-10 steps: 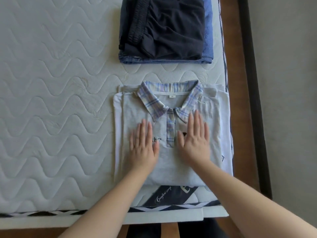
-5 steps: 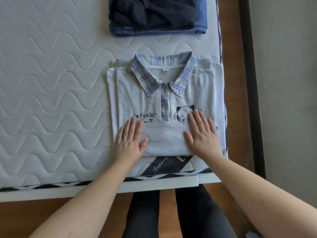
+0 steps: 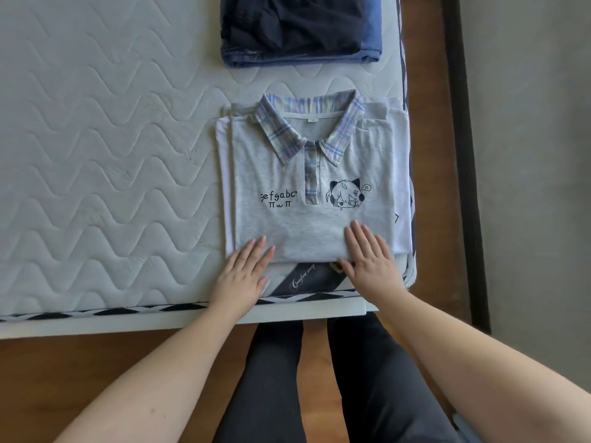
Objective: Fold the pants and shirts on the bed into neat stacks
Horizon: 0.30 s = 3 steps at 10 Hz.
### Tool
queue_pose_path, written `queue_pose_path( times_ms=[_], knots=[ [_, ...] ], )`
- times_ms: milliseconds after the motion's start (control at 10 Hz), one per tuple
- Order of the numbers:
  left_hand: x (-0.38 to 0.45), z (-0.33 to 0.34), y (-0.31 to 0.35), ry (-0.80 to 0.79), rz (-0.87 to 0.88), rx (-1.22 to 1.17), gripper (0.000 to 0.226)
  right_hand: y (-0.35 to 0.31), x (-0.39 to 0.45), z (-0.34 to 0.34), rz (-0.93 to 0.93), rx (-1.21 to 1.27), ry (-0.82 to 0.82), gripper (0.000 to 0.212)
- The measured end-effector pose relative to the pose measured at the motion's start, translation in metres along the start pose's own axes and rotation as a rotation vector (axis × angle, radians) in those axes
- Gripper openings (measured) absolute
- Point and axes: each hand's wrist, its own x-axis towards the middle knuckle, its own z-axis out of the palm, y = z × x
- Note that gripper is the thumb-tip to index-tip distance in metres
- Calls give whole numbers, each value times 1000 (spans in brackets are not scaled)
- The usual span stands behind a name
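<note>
Smoothing the near hem of the folded grey polo shirt (image 3: 311,215): left hand (image 3: 244,271) and right hand (image 3: 367,255) lie flat, fingers straight, gripping nothing, well apart at the two near corners. Sits atop a white shirt (image 3: 401,174) near the bed (image 3: 105,155) corner, just short of the folded pants stack (image 3: 300,28). Looks like the final pressing pass; next probably calls for lifting clear without dragging cloth. Slid down from mid-chest since a second ago, uncovering both prints.
</note>
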Motion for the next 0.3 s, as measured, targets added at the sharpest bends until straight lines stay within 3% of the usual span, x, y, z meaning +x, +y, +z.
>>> queue_pose_path(
  times_ms=[100, 300],
  knots=[
    [-19, -7, -7, -78, -54, 39, 65, 21, -16, -3, 35, -74, -85, 74],
    [-28, -45, -13, -301, -120, -138, 63, 20, -22, -45, 97, -55, -336, 74]
  ],
)
